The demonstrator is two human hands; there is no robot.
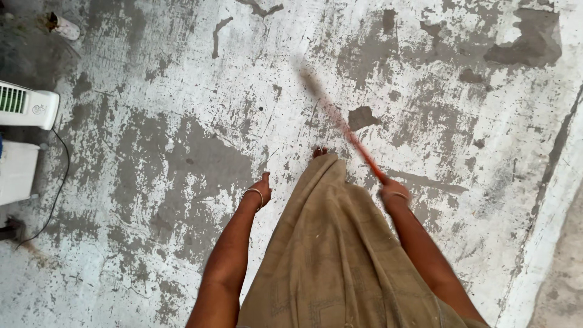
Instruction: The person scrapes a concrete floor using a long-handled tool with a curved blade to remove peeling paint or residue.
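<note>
My right hand [393, 189] grips the near end of a long red-orange stick [349, 135] that slants up and to the left over the floor, blurred by motion. Its far end is too smeared to make out. My left hand [261, 185] hangs free beside my body with a bangle on the wrist, its fingers loosely curled and holding nothing. A tan cloth garment [331, 243] covers my legs between both arms. One toe [319, 151] shows at its front hem.
The floor [182, 152] is grey concrete with worn white paint. A white appliance with a vent grille [27, 104] and a white box [17, 171] stand at the left edge, with a black cable [59, 182] trailing. A small object [64, 27] lies far left.
</note>
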